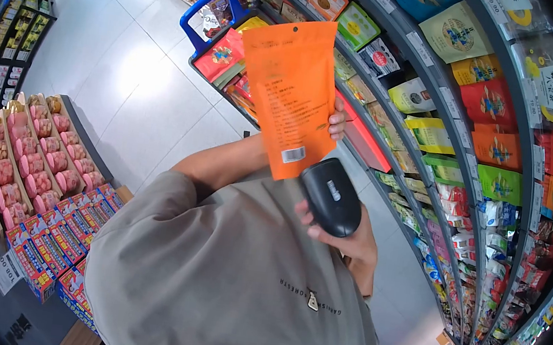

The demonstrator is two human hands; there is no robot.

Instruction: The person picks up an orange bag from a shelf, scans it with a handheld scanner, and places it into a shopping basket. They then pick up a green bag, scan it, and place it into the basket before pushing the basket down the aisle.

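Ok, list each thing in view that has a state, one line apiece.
Flat orange foil pouch: held upright, back label and barcode facing the camera.
Black handheld barcode scanner: gripped, just below the pouch's barcode.
Left hand: closed on the pouch edge.
Right hand: closed around the scanner.
Blue shopping basket: full of packets.

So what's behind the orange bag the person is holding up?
Behind the orange bag sits a blue basket of packets, beside shelves of snacks. The bag covers much of the basket's contents. Only fingertips of the left hand show around its edge.
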